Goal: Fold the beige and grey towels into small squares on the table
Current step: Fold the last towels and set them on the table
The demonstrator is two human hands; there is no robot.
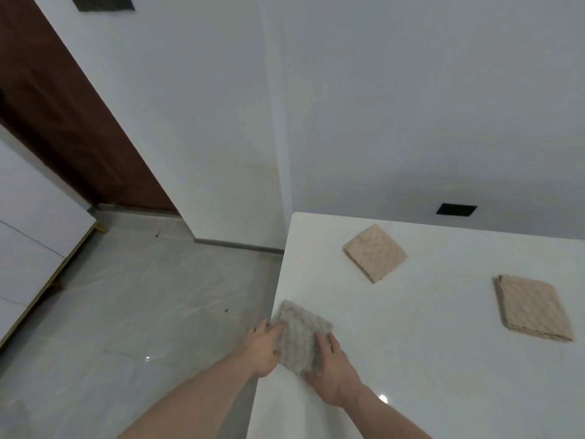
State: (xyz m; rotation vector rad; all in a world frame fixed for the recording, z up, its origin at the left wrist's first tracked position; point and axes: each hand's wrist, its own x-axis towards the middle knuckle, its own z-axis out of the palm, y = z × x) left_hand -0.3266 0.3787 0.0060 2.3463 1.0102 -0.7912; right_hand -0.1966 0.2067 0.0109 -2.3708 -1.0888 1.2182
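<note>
Closest to me, the grey towel (300, 337) is already down to a small square, sitting right at the near left edge of the white table (411, 375). My left hand (262, 346) grips its left side with the fingers on top, and my right hand (329, 365) lies over its near right corner, fingers fairly flat, pressing it down. Further out, one beige towel (533, 307) lies folded to the right, and another beige towel (374, 252) is folded near the far edge. So I reckon I'm basically done, just squaring up this last one.
</note>
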